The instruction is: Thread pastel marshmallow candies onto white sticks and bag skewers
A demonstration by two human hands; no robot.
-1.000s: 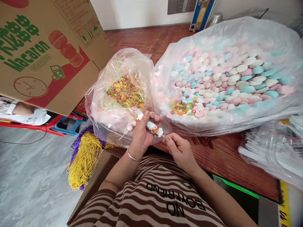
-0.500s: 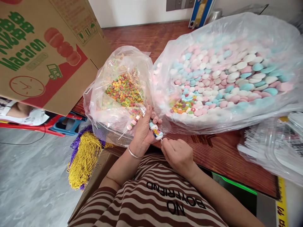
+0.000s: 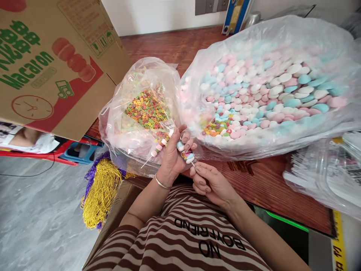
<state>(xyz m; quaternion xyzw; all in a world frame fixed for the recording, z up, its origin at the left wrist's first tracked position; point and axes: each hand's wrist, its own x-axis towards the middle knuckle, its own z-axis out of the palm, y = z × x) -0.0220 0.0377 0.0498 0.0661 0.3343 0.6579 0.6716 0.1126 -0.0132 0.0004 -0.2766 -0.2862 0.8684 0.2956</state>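
My left hand (image 3: 172, 160) is closed around candy skewers, with its palm side up. One skewer (image 3: 158, 148) of pink, white and green candies sticks out to the left, its bare white stick tip angled down. On the other side of the palm shows a second candy skewer (image 3: 188, 156) with blue, white and yellow pieces. My right hand (image 3: 210, 180) pinches the lower end of that skewer's white stick between thumb and fingers. Behind the left hand lies a clear bag of small coloured candy rings (image 3: 148, 107). The part of the skewers under the left fingers is hidden.
A large clear bag of pastel candy discs (image 3: 270, 98) fills the table's right side. A Macaron carton (image 3: 81, 90) stands at left. Gold and purple bead strands (image 3: 101, 194) hang beside an open carton (image 3: 117, 199). Plastic-wrapped white items (image 3: 318, 177) lie at right.
My right hand has turned, so its fingers now show, while staying at the stick end. My left fingers have shifted slightly on the skewers.
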